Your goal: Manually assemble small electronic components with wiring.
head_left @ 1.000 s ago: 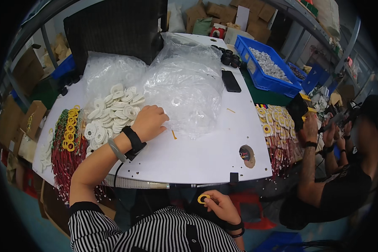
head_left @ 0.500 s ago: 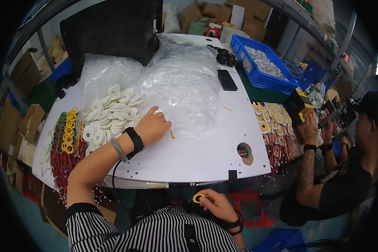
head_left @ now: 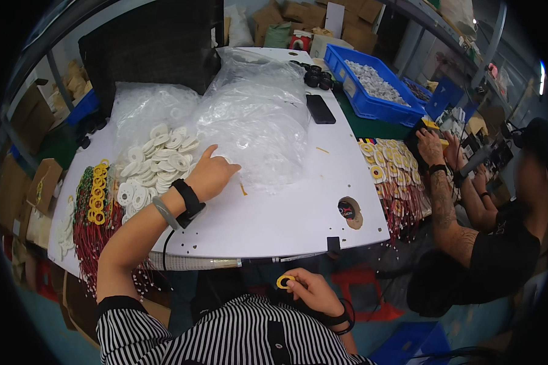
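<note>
My left hand (head_left: 212,176) is over the table by the near left edge of a large clear plastic bag (head_left: 256,128). Two of its fingers stretch apart, and I see nothing held between them. Left of it lies a heap of white round plastic discs (head_left: 158,164) with holes, spilling from a second clear bag (head_left: 152,106). Below the table's front edge, close to my body, my right hand (head_left: 313,292) pinches a yellow ring (head_left: 284,281) between thumb and fingers.
Wired yellow rings (head_left: 97,198) with red and green leads lie at the table's left. Similar wired discs (head_left: 388,164) sit at the right, beside a co-worker's hands (head_left: 431,146). A phone (head_left: 320,109) and a blue crate of small white parts (head_left: 371,85) are farther back.
My left hand has shifted slightly left, its fingers now farther apart. The right hand still holds the yellow ring. At the right, the co-worker's hands have moved toward the wired discs.
</note>
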{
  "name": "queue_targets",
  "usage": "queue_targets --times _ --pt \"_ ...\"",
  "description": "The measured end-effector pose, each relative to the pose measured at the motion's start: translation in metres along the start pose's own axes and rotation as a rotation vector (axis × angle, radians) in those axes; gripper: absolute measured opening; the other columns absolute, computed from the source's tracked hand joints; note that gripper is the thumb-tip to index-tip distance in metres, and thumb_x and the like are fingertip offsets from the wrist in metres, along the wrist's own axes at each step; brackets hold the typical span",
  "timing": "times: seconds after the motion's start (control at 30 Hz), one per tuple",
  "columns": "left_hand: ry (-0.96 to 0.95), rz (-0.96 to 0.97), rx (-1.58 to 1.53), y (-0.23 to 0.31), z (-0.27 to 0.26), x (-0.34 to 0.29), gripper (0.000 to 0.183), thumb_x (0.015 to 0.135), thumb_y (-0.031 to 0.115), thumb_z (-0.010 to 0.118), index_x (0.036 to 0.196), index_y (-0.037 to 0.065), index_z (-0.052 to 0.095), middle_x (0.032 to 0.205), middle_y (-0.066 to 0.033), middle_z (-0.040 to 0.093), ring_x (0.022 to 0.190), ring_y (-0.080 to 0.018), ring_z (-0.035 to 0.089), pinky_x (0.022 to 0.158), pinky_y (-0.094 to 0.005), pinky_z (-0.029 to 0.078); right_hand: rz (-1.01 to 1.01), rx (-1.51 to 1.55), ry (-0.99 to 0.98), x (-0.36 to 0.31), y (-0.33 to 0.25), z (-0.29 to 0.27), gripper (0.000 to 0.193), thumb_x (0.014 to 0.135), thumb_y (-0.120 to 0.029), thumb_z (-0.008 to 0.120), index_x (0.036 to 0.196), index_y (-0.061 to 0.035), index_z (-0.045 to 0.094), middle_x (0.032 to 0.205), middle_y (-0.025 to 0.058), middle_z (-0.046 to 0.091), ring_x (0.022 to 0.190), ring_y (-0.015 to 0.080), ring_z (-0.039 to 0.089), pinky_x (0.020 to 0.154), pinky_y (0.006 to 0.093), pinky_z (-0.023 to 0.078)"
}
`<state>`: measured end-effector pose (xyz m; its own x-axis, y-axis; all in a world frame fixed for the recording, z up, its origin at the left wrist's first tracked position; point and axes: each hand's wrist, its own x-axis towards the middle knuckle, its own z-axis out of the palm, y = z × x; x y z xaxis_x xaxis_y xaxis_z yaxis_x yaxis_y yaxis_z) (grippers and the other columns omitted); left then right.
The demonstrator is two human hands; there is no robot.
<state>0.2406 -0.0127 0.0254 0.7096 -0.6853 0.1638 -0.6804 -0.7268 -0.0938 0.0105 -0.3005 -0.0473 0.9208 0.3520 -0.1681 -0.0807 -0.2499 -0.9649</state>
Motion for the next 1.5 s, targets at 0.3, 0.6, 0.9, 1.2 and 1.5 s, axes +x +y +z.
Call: queue_targets --times 0.3,0.6,0.9,1.2,1.5 --pt "-0.045 -0.274 -1.406 0.081 -0.034 -0.035 0.025 0.095 0.010 0.057 0.115 -0.004 0.062 0.097 -0.0095 0.070 0.080 -0.0122 0.067 0.074 -0.0237 0.053 -0.192 0.233 0.156 0.008 -0.013 -0.003 0.013 0.094 -0.001 0.055 0.105 0.0048 0.050 0.100 0.0163 0.068 0.082 0.0154 0.068 0.075 0.0261 0.054" --pt "-0.264 -0.468 -1.768 0.143 -0.011 -0.059 0.026 0.092 0.009 0.062 0.117 0.000 0.064 0.091 -0.0089 0.071 0.074 -0.0102 0.067 0.060 -0.0187 0.053 -0.235 0.363 0.306 0.019 -0.034 0.005 0.021 0.085 0.006 0.065 0.104 0.0067 0.055 0.090 0.0130 0.064 0.077 0.0184 0.068 0.067 0.0276 0.060" --pt "-0.335 -0.485 -2.035 0.152 0.005 -0.064 0.030 0.096 0.016 0.057 0.118 -0.003 0.062 0.098 -0.0128 0.069 0.078 -0.0149 0.069 0.060 -0.0224 0.059 -0.198 0.517 0.315 0.018 -0.025 0.007 0.017 0.088 0.002 0.064 0.103 0.0056 0.056 0.092 0.0132 0.067 0.077 0.0149 0.068 0.065 0.0230 0.057" --pt "-0.293 -0.490 -2.014 0.151 0.009 -0.067 0.032 0.098 0.021 0.054 0.119 -0.003 0.062 0.095 -0.0115 0.069 0.081 -0.0149 0.068 0.059 -0.0224 0.058 -0.216 0.504 0.278 0.022 -0.027 0.010 0.018 0.089 0.001 0.064 0.105 0.0046 0.056 0.093 0.0127 0.067 0.075 0.0110 0.065 0.061 0.0211 0.055" --pt "-0.351 -0.501 -2.017 0.148 0.007 -0.068 0.033 0.099 0.021 0.053 0.119 -0.005 0.061 0.095 -0.0151 0.069 0.082 -0.0194 0.070 0.057 -0.0242 0.059 -0.146 0.390 0.283 0.025 -0.024 0.011 0.017 0.089 -0.003 0.066 0.102 0.0032 0.057 0.087 0.0078 0.068 0.069 0.0063 0.063 0.057 0.0173 0.051"
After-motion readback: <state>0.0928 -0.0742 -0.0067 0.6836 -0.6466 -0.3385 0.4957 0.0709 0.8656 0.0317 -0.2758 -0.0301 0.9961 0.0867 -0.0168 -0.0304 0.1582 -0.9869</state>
